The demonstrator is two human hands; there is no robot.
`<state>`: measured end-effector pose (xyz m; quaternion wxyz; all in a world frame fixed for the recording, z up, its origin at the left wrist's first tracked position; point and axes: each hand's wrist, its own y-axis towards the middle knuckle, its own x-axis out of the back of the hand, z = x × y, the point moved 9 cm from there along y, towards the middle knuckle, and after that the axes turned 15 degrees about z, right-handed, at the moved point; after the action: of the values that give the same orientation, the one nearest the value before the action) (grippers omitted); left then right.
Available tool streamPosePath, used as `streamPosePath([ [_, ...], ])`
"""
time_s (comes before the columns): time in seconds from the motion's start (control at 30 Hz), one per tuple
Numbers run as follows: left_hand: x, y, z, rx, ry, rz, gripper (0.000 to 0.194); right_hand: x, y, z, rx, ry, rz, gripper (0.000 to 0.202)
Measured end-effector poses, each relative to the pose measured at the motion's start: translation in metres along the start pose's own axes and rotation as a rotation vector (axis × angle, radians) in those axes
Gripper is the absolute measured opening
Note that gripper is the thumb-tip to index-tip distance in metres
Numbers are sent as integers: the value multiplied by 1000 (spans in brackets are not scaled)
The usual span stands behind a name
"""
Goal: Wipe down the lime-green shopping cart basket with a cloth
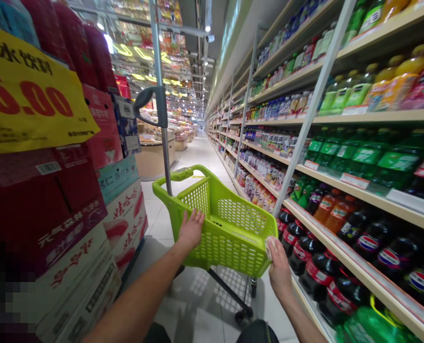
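A bright green plastic shopping cart (229, 240) with perforated sides stands in front of me on dark legs with small wheels. My left hand (191, 231) lies against its near side by the rim, fingers stretched out and holding nothing. At the cart's right end, my right hand (280, 267) presses a crumpled whitish cloth (270, 247) to the corner of the rim. Part of the cloth is hidden under the fingers. A grey metal pole (158, 52) with a dark loop handle (160, 107) rises from the cart's left end.
Shelves of drink bottles (365, 143) line the right side, close to my right arm. Stacked boxes (124, 224) with a yellow price sign (29, 95) crowd the left. A pale tiled aisle (201, 147) runs ahead past display counters (154, 159).
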<state>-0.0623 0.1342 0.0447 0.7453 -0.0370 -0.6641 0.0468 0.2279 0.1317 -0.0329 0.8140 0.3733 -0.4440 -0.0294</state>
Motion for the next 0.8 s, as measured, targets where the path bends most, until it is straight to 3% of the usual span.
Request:
streamPosePath([
  [0.1,1,-1,-4,9,-19,-12,63,4,-3,-29,-100,4,-47,55],
  [0.2,-1,-4,-19,-6,-18,-12,64,-5,11,-30,-169,12,-82,57],
  [0.27,-2,-6,-28,-6,-17,-12,66,-18,28,-7,-145,45,-66,60],
  [0.4,-2,-11,-35,-49,-2,-23,67,-53,59,66,63,163,64,61],
  [0.5,6,-16,-13,-6,10,-75,66,-56,63,72,97,182,118,60],
  [0.6,14,-24,12,23,29,-152,65,-36,57,32,-10,145,88,62],
  [0.67,16,-29,16,-21,37,-177,64,-27,56,12,-112,135,46,61],
  [0.73,17,-32,15,-29,21,-191,63,-33,64,24,-141,177,63,60],
  [0.8,18,-34,10,-35,1,-206,61,-53,80,67,-69,262,139,61],
])
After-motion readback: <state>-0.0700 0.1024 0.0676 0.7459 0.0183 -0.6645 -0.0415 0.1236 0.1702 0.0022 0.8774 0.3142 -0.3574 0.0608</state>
